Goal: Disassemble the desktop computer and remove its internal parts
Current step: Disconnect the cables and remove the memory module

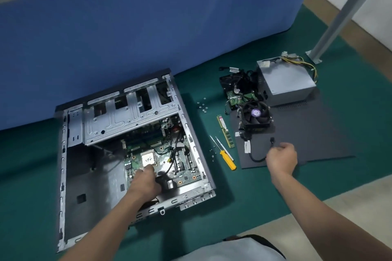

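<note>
An open desktop case point(63, 154) lies on its side on the green floor, with the green motherboard point(186, 174) and bare CPU point(148, 158) showing inside. My left hand point(144, 182) reaches into the case and rests on the board just below the CPU, its fingers curled near black cables point(169, 167); what it grips is hidden. My right hand point(281, 158) is over the dark side panel point(307, 133) and holds the end of a black cable point(256, 158) that lies on it.
On the panel and beside it lie a cooler fan point(256, 113), a power supply point(284, 82), a drive with tangled cables point(239, 89), a RAM stick point(225, 131), a yellow screwdriver point(228, 159) and loose screws point(203, 106). A blue wall stands behind, a metal post point(339, 17) at right.
</note>
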